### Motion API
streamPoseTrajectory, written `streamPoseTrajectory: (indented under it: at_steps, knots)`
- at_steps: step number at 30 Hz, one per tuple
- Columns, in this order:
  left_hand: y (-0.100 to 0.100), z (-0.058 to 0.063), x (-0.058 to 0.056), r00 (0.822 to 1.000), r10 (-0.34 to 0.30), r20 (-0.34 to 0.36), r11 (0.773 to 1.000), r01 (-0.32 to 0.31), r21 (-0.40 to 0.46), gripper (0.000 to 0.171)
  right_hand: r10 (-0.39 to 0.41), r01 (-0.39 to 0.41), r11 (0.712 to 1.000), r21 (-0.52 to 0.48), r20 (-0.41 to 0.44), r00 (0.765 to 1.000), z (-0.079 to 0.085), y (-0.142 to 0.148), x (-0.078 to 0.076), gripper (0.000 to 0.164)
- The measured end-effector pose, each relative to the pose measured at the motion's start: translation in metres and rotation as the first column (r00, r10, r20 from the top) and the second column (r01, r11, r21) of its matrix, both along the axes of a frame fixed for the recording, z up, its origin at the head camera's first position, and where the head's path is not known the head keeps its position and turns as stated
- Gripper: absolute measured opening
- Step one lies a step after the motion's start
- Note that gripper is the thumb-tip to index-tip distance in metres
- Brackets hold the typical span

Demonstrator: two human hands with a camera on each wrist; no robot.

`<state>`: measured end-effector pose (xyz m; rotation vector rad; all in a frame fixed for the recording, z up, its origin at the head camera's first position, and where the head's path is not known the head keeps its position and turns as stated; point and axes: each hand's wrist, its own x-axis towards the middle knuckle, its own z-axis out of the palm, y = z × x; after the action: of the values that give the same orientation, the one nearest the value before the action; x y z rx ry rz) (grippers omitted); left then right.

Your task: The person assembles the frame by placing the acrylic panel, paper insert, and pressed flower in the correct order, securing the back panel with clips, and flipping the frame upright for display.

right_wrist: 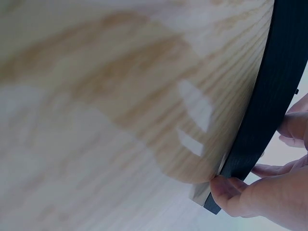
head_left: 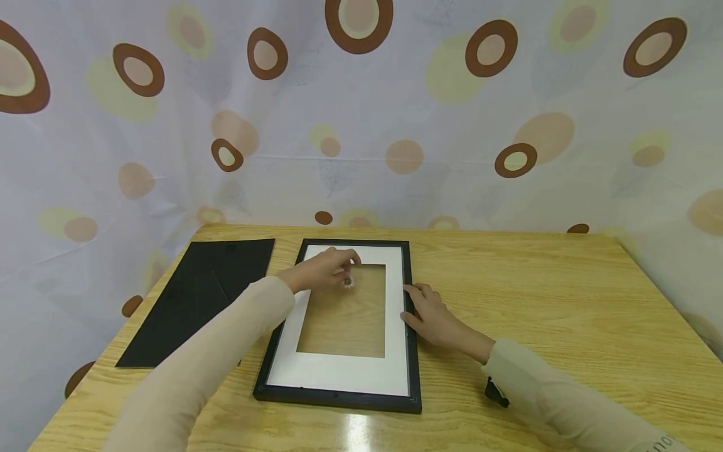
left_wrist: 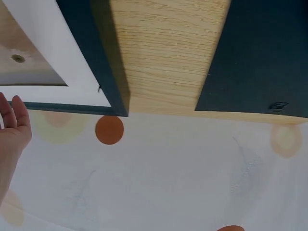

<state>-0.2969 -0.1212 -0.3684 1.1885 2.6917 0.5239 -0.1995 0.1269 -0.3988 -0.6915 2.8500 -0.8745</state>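
Observation:
A black picture frame [head_left: 417,370] with a white mat [head_left: 339,371] lies on the wooden table. My left hand [head_left: 324,269] reaches over the far part of the mat's rectangular opening. Its bent fingers and thumb pinch a small pale, pinkish flower [head_left: 348,282] with a dark centre. In the left wrist view only some fingers of the hand [left_wrist: 12,122] show at the left edge, by the flower [left_wrist: 18,58]. My right hand [head_left: 437,317] rests against the frame's right side. In the right wrist view, its thumb and fingers grip the dark edge [right_wrist: 260,101].
Left of the frame lies a flat black backing board [head_left: 198,301], partly behind my left sleeve. A small black object [head_left: 496,392] shows beside my right forearm. A patterned curtain [head_left: 361,188] hangs behind the table's far edge.

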Motion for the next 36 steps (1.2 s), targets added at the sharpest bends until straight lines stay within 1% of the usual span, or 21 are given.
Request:
streamPoseTrajectory:
  at_steps: [3,5,10,15,19,24,28,32,36]
  knots:
    - [0.006,-0.002,-0.001,0.999,-0.017,-0.031,1.0,0.016,-0.015,0.031,-0.002,0.002,1.0,0.002,0.001,1.0,-0.001,0.0,-0.001,0.051]
    - [0.009,-0.004,-0.002,0.999,-0.007,-0.035,1.0,0.006,-0.027,0.032,-0.005,0.005,1.0,0.001,0.007,1.0,-0.001,0.0,-0.001,0.051]
    - [0.017,-0.006,-0.001,0.998,0.057,-0.038,0.996,-0.06,-0.064,0.034,-0.009,0.009,1.0,-0.004,0.019,1.0,0.0,-0.001,-0.001,0.051]
    - [0.022,-0.008,0.0,0.991,0.128,-0.039,0.987,-0.131,-0.089,0.036,-0.009,0.009,1.0,-0.002,0.016,1.0,0.0,-0.001,0.0,0.051]
    - [0.026,-0.009,0.001,0.987,0.157,-0.041,0.982,-0.16,-0.099,0.034,-0.005,0.005,1.0,-0.011,0.009,1.0,0.0,0.0,0.0,0.051]
    - [0.027,-0.009,0.003,0.984,0.166,-0.06,0.978,-0.172,-0.117,0.036,0.0,0.0,1.0,-0.017,-0.001,1.0,0.0,0.001,0.0,0.051]
    - [0.025,-0.004,0.005,0.986,0.155,-0.061,0.98,-0.161,-0.118,0.032,0.005,-0.005,1.0,-0.017,-0.006,1.0,0.0,0.001,0.001,0.05]
    - [0.019,0.002,0.006,0.988,0.146,-0.054,0.984,-0.151,-0.097,0.03,0.01,-0.01,1.0,-0.019,-0.008,1.0,0.0,0.001,0.001,0.05]
    - [0.008,0.008,0.006,0.986,0.142,-0.087,0.985,-0.149,-0.09,0.029,0.01,-0.01,1.0,-0.024,-0.002,1.0,0.0,0.001,0.002,0.05]
